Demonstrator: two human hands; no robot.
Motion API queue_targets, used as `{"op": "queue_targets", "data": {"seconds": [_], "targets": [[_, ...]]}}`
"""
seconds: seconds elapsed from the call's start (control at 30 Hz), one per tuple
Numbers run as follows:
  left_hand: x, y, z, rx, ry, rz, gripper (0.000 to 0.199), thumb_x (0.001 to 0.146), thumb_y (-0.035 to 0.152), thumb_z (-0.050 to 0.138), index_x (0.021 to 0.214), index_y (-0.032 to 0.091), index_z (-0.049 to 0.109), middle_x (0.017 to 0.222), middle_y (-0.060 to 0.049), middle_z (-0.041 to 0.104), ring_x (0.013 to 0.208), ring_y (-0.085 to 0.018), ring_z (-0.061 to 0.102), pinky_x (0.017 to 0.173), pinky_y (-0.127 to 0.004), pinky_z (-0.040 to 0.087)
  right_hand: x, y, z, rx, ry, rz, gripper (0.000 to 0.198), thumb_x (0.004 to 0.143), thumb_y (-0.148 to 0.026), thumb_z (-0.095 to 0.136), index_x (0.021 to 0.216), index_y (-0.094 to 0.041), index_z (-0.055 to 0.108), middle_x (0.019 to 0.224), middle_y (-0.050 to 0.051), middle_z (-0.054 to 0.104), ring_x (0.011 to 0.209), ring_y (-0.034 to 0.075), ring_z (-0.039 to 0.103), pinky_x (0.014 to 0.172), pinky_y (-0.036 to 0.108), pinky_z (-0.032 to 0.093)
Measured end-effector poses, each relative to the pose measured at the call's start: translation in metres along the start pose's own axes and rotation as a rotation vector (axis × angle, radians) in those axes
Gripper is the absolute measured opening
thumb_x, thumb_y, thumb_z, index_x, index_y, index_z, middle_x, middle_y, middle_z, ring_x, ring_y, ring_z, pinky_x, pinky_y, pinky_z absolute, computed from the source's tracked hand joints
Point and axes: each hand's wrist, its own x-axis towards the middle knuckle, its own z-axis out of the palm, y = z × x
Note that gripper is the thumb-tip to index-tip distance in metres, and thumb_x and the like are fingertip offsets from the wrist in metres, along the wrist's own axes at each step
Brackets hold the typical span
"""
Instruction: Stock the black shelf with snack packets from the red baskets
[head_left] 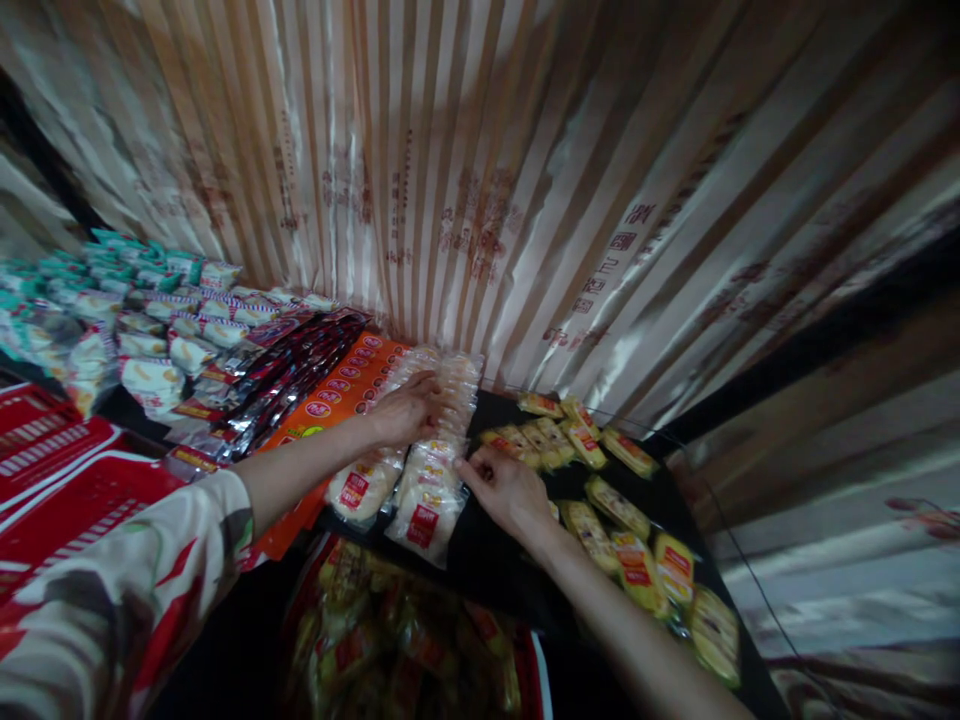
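Two overlapping rows of round white snack packets (426, 510) in clear wrap with red labels lie on the dark shelf in front of me. My left hand (409, 408) rests across the upper part of these rows, fingers laid over the wrappers and apart. At the right side of the nearer row, my right hand (510, 490) has its fingers curled, thumb and forefinger pinched at the edge of a packet's wrapper. How much wrapper lies between them is hard to make out in the dim light.
Yellow snack packets (637, 575) lie scattered to the right. Left are orange packs (330, 400), dark shiny packs (289, 375), and white and green bags (150, 380). A box of yellow packets (405, 640) sits below, red crates (82, 490) at far left. Printed pleated sheeting (480, 200) hangs behind.
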Motion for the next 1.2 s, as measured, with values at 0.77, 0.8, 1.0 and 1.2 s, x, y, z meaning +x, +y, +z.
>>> {"op": "queue_targets", "data": {"seconds": [0.77,0.8,1.0,1.2], "targets": [[-0.032,0.019,-0.002,0.118,0.027,0.099,0.008,0.077,0.019,0.060,0.073,0.014,0.065,0.125,-0.012,0.053,0.132,-0.027,0.030,0.108,-0.043,0.034,-0.026,-0.003,0.014,0.139,-0.005,0.082,0.036,0.082,-0.052,0.049,0.066,-0.021,0.058,0.063,0.003,0.064,0.060,0.018,0.060,0.057,0.027,0.039],[-0.033,0.020,-0.002,0.117,0.031,0.095,0.009,0.077,0.018,0.059,0.073,0.014,0.065,0.124,-0.013,0.053,0.131,-0.027,0.031,0.108,-0.043,0.034,-0.030,-0.005,0.013,0.150,-0.032,0.068,0.033,0.080,-0.050,0.052,0.065,-0.021,0.057,0.064,0.002,0.064,0.060,0.017,0.061,0.056,0.026,0.039],[-0.042,0.037,-0.013,0.115,0.094,0.062,0.010,0.081,0.017,0.054,0.079,0.015,0.063,0.124,-0.013,0.052,0.130,-0.027,0.031,0.104,-0.044,0.037,-0.032,-0.010,0.021,0.427,-0.021,0.086,0.025,0.081,-0.040,0.049,0.064,-0.022,0.050,0.052,-0.002,0.058,0.045,0.014,0.058,0.048,0.024,0.043],[-0.084,0.093,-0.010,0.037,0.029,-0.015,0.019,0.089,0.019,0.040,0.087,0.016,0.059,0.096,-0.009,0.058,0.100,-0.021,0.051,0.086,-0.036,0.048,-0.024,-0.010,0.038,0.587,-0.026,0.123,0.026,0.081,-0.045,0.048,0.069,-0.022,0.047,0.055,-0.001,0.059,0.045,0.016,0.061,0.042,0.025,0.047]]}}
